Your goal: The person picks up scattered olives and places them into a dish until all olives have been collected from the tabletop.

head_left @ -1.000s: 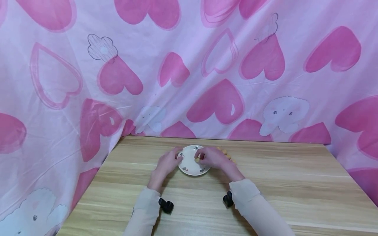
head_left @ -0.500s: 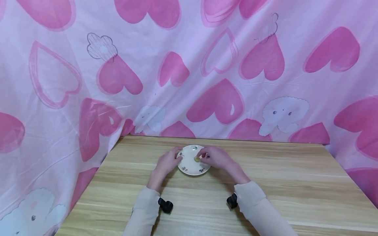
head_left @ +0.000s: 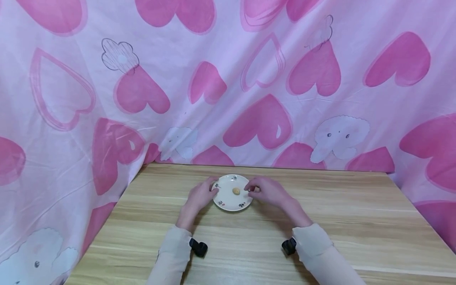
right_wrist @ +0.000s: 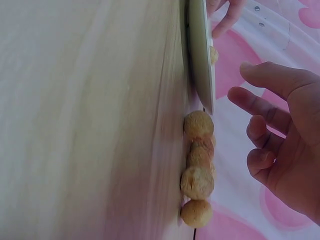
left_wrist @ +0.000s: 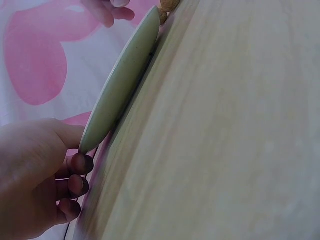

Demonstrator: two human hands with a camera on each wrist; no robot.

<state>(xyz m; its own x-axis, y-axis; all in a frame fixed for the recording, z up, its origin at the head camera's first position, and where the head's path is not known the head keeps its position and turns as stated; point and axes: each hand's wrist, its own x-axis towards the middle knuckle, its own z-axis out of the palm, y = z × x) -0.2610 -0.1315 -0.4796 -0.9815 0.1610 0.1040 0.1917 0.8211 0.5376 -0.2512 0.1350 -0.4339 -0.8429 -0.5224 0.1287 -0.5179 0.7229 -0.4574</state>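
Observation:
A small round tan ball (head_left: 236, 191), looking like a nut or dried longan, lies near the middle of a white plate (head_left: 224, 200) with small printed figures on its rim. At the plate's left edge my left hand (head_left: 200, 194) pinches the rim, thumb on the edge and fingers curled below it, as the left wrist view shows. Just right of the ball, over the right rim, hovers my right hand (head_left: 268, 192). In the right wrist view its thumb and forefinger are spread apart, holding nothing, the other fingers loosely bent.
Several more tan balls (right_wrist: 197, 182) sit together on the wooden table (right_wrist: 100, 125) beside the plate in the right wrist view; the right hand hides them in the head view. A pink heart-print cloth (head_left: 258, 122) hangs behind the table and at its sides.
My right hand has let go of the tan ball on the plate and drawn back to the right. The left hand has stayed at the rim.

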